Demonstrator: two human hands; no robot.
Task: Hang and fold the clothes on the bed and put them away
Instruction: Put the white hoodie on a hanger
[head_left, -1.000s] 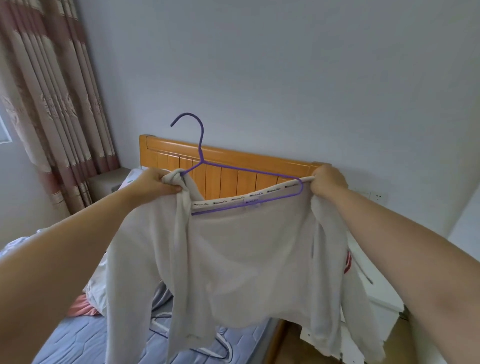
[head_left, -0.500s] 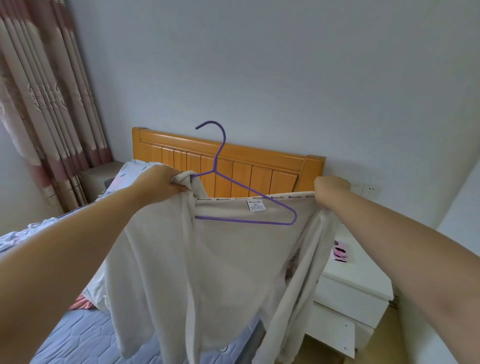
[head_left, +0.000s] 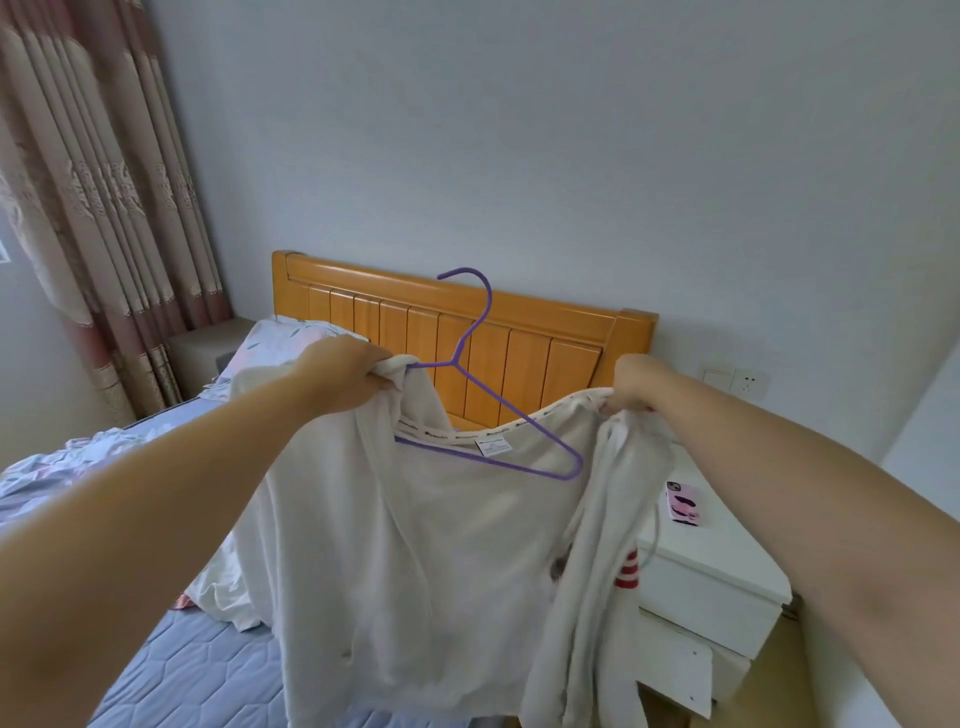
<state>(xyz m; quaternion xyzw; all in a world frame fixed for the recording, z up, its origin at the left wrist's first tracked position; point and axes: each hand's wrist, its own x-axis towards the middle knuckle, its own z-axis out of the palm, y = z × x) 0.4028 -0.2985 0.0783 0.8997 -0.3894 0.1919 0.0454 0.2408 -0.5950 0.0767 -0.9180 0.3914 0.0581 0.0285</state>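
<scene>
A white sweatshirt (head_left: 415, 561) hangs in front of me over the bed (head_left: 197, 675). My left hand (head_left: 343, 379) grips its left shoulder bunched together with the left end of a purple wire hanger (head_left: 488, 384). My right hand (head_left: 631, 382) pinches the collar edge at the right shoulder. The hanger sits inside the neck opening, tilted down to the right, its hook standing above the collar. Its right end shows bare inside the collar, below my right hand. One sleeve with red stripes dangles at the right.
A wooden headboard (head_left: 519, 322) stands behind the garment. More clothes and bedding (head_left: 78, 467) lie at the left of the blue mattress. A white nightstand (head_left: 717, 566) at the right carries a pink phone (head_left: 681, 503). Curtains (head_left: 93, 182) hang at the left.
Both hands lowered the sweatshirt and shifted it right. The collar slackened, and the hanger tilted so its right end dropped down inside the collar.
</scene>
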